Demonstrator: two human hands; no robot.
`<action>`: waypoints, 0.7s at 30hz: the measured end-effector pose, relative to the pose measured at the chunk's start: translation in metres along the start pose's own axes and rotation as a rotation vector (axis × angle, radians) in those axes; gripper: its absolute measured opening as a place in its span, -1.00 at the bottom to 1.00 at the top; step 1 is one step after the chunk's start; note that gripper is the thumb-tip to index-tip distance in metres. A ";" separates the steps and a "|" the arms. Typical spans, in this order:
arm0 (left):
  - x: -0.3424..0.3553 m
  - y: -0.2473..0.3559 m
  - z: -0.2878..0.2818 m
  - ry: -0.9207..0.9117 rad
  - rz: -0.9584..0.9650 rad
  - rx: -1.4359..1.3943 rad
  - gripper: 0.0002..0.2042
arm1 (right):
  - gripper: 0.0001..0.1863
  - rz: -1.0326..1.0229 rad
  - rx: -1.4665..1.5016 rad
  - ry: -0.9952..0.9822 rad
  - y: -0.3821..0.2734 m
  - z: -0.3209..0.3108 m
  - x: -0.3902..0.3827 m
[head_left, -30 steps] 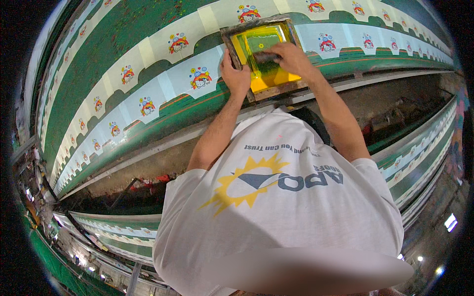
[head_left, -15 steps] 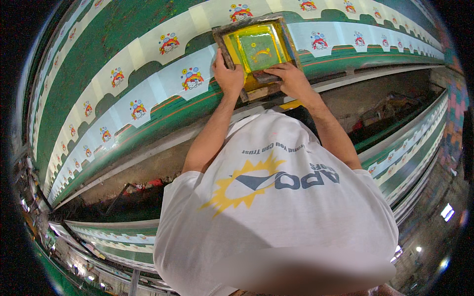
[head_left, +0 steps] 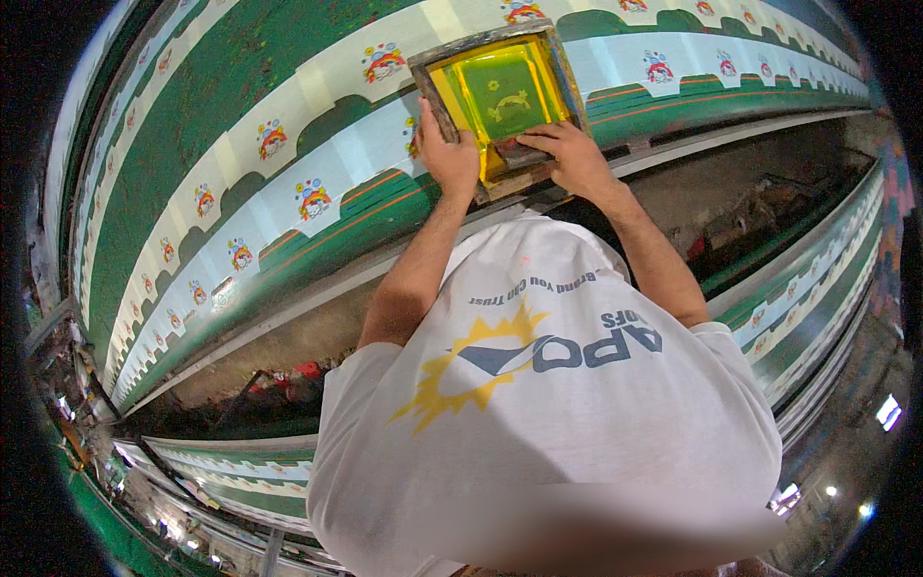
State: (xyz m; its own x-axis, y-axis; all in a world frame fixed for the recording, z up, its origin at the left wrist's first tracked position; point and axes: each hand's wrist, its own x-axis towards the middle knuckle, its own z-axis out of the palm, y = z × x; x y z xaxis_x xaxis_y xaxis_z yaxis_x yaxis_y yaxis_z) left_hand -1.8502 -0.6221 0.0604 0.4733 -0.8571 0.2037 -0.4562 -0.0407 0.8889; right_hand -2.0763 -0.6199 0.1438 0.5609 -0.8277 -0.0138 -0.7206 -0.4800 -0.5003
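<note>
Operation in hand, as judged from the layout: screen printing, with the stroke apparently at its near end. The wooden frame (head_left: 569, 82) is positioned at the near side of the green counter (head_left: 375, 200), across the pale blue strip (head_left: 611, 58); whether it lies flush or is slightly raised cannot be told. Its yellow mesh (head_left: 505, 91) shows a stencil shape toward the middle. The left hand (head_left: 450, 159) has its grip closed on the left rail, thumb toward the inside. The right hand (head_left: 577, 162) lies over the near right corner, fingertips at a dark bar (head_left: 510, 152) inside the near end; whether its grip is closed on bar or rail cannot be told. Any next move should call for support at both sides, a straight lift to avoid smearing, and realignment to a motif (head_left: 659, 65) before further pressure.
</note>
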 end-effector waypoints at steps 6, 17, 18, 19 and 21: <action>-0.013 0.025 0.072 -0.013 0.008 0.030 -0.20 | -0.23 0.039 0.041 -0.044 0.069 -0.030 -0.025; -0.008 0.019 0.087 -0.113 -0.192 -0.122 -0.17 | -0.31 -0.051 -0.003 -0.012 0.088 -0.033 -0.023; -0.008 0.020 0.087 -0.111 -0.185 -0.106 -0.17 | -0.32 -0.059 -0.003 0.002 0.087 -0.035 -0.022; -0.008 0.021 0.087 -0.104 -0.167 -0.101 -0.18 | -0.33 -0.066 -0.004 0.017 0.087 -0.038 -0.021; -0.009 0.025 0.087 -0.097 -0.143 -0.062 -0.18 | -0.34 -0.058 0.002 0.021 0.086 -0.042 -0.019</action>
State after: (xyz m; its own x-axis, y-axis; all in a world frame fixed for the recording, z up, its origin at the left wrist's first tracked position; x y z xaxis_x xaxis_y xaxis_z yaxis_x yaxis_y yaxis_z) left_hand -1.9313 -0.6599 0.0448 0.4539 -0.8903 0.0352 -0.3406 -0.1369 0.9302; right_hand -2.1664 -0.6576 0.1374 0.5927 -0.8047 0.0338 -0.6863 -0.5265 -0.5018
